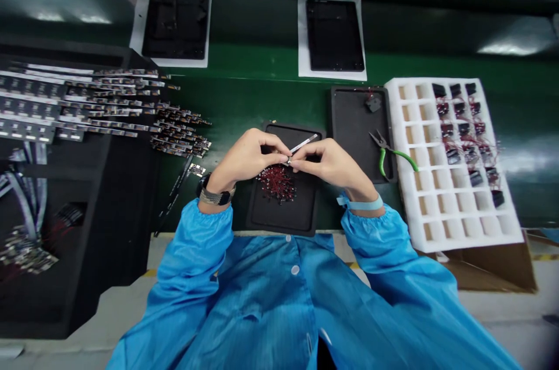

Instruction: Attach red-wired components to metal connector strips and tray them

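Note:
My left hand (pixel 250 155) and my right hand (pixel 328 167) meet over a small black tray (pixel 303 215), with thumbs and forefingers pinched together. Between the fingertips is a thin pale strip (pixel 304 143), slanting up and to the right, its lower end mostly covered by the fingers. Both hands grip this strip near that end, where a tiny bright part shows. Just below them, a heap of small parts with red wires (pixel 278 183) lies in the tray.
Right of my hands, green-handled pliers (pixel 384 154) lie on another black tray (pixel 343 143). Beyond stands a white foam box (pixel 430 242) with small black wired parts in some cells. Leftward, circuit-board strips (pixel 117 96) overhang a black bin (pixel 117 201). Two dark panels (pixel 177 20) (pixel 334 35) lie behind.

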`<state>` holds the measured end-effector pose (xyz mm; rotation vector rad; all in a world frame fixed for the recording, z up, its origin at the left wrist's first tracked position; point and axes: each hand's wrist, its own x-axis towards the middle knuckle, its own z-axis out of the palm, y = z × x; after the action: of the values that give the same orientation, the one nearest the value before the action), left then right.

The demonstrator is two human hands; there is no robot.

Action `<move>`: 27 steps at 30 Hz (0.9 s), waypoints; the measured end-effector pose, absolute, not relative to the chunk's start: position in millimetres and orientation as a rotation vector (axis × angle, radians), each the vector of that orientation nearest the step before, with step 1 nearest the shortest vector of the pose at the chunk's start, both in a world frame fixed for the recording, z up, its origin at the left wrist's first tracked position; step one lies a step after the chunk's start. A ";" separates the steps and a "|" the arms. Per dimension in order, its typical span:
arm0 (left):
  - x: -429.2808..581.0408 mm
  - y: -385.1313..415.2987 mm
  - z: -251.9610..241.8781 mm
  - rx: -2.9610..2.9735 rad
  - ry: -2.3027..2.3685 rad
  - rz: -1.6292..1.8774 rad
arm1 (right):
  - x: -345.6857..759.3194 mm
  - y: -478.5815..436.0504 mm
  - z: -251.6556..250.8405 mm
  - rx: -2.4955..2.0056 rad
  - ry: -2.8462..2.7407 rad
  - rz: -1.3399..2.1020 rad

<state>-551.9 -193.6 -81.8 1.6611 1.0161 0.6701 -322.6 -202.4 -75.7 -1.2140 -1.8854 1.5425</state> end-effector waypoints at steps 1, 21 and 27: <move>-551.7 -193.8 -82.5 1.666 1.011 0.660 | -322.1 -202.2 -75.8 -1.209 -1.898 1.557; -551.6 -191.4 -85.2 1.554 0.939 0.622 | -317.2 -199.3 -75.5 -1.140 -1.927 1.674; -551.8 -191.8 -84.0 1.552 0.917 0.562 | -315.4 -196.2 -79.5 -1.109 -1.964 1.749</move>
<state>-551.8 -191.8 -84.0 1.5518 0.9174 0.5620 -315.4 -196.2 -79.5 -1.1090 -1.9644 1.7491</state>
